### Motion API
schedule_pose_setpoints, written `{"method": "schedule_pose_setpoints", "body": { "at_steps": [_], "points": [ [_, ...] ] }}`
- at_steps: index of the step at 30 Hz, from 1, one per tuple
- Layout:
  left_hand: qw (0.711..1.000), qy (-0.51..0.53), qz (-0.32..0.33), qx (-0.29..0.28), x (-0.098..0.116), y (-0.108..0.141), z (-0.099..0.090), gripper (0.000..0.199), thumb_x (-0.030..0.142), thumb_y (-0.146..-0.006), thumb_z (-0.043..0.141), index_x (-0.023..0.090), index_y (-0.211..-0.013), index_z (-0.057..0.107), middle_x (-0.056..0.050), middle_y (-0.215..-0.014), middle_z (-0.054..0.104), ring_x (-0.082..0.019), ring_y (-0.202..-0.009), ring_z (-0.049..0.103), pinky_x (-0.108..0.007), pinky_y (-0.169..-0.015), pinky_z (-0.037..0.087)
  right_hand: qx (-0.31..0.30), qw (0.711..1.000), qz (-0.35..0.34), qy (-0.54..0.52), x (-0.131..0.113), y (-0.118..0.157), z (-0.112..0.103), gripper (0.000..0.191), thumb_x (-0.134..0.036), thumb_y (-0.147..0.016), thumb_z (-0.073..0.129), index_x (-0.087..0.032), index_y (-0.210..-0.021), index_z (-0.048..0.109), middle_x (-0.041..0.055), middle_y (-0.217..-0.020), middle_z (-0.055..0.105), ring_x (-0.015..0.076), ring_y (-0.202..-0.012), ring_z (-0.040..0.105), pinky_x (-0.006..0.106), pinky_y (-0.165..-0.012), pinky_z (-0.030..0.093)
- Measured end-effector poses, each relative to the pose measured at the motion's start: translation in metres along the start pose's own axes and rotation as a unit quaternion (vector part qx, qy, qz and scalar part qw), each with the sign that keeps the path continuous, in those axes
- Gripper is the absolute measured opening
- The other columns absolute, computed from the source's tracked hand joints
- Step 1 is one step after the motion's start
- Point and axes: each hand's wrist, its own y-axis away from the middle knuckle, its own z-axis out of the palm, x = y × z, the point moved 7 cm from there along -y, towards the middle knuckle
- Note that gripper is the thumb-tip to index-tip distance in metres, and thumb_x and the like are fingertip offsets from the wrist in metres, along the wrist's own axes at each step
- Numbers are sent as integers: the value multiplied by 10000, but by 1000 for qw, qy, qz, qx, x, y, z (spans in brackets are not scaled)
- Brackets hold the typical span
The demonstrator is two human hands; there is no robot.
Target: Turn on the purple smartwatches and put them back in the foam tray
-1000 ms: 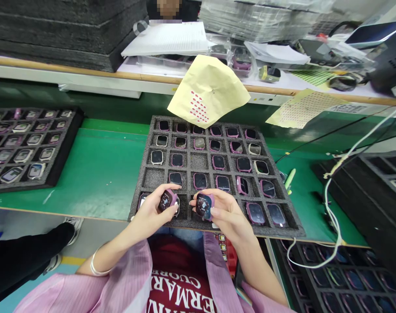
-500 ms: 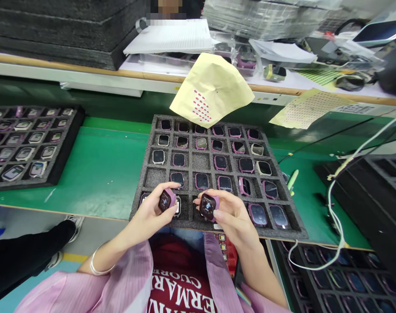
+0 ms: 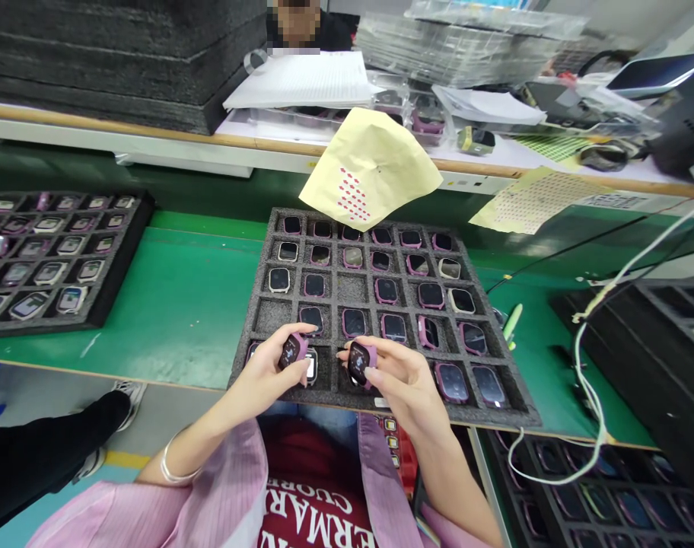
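My left hand grips a purple smartwatch case with a dark, lit face, thumb and fingers at its edges. A second purple smartwatch case, its screen also lit, is pinched in my right hand. Both are held just above the front row of a grey foam tray. Square compartments in this tray hold several watch cases, mostly purple, a few pale. A pale-rimmed watch with a bright screen lies beside my left fingertips, partly covered by the hand.
Another foam tray of watches lies at left, and more watch trays sit low at right. Yellow paper hangs from the shelf over the tray's back edge. A white cable and green pen are at right. A person stands beyond the shelf.
My right hand has turned its watch slightly, so more of the purple side shows. My left hand keeps its hold with little movement. The whole view has shifted a little downward.
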Motion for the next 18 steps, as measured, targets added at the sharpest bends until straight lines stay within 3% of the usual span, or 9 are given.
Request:
{"method": "schedule_pose_setpoints", "body": {
  "at_steps": [4, 10, 18],
  "points": [
    [1000, 5, 0, 30, 2, -1, -8, 413, 207, -855, 535, 180, -1258, 448, 35, -729, 528, -120, -668, 529, -246, -666, 426, 29, 999, 5, 24, 0, 1, -6, 376, -251, -740, 775, -222, -1105, 687, 92, -971, 738, 273, -992, 673, 364, -817, 530],
    [998, 15, 19, 62, 10, 0, -13, 389, 222, -829, 575, 180, -1203, 479, 17, -791, 525, -139, -733, 568, -258, -679, 441, 26, 999, 11, 27, -3, 1, -4, 360, -247, -745, 766, -223, -1095, 685, 92, -989, 737, 276, -1007, 670, 362, -818, 529],
    [999, 4, 28, 41, 14, 2, -12, 385, 201, -843, 569, 184, -1217, 475, 19, -762, 550, -123, -709, 554, -242, -671, 447, 20, 999, 6, 25, -9, 6, -2, 341, -249, -742, 772, -223, -1072, 688, 87, -949, 741, 270, -943, 687, 354, -786, 529]
  ]
}}
